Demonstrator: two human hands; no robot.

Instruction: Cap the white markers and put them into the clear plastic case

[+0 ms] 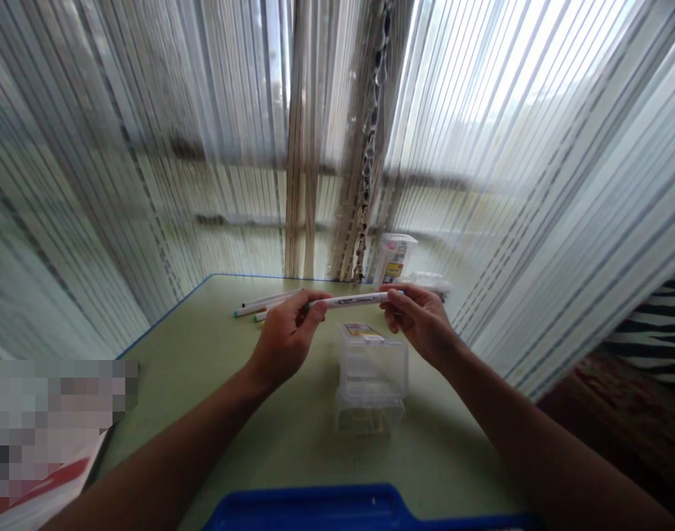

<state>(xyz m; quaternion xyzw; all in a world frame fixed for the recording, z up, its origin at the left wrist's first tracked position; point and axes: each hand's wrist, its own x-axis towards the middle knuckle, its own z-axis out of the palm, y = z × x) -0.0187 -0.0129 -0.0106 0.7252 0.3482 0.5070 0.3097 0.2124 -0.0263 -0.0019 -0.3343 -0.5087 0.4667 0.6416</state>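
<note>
Marker point(356, 299), white, dark print, spans left hand point(290, 332) and right hand point(420, 317), fingers pinching both ends, above green table point(204, 398), inside blue edge point(168, 316).

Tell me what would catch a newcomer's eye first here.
Most striking is the white marker held level between the left hand and right hand, above the green table. Just below it sits a clear plastic case, and behind everything tall striped curtains glow with daylight.
</note>
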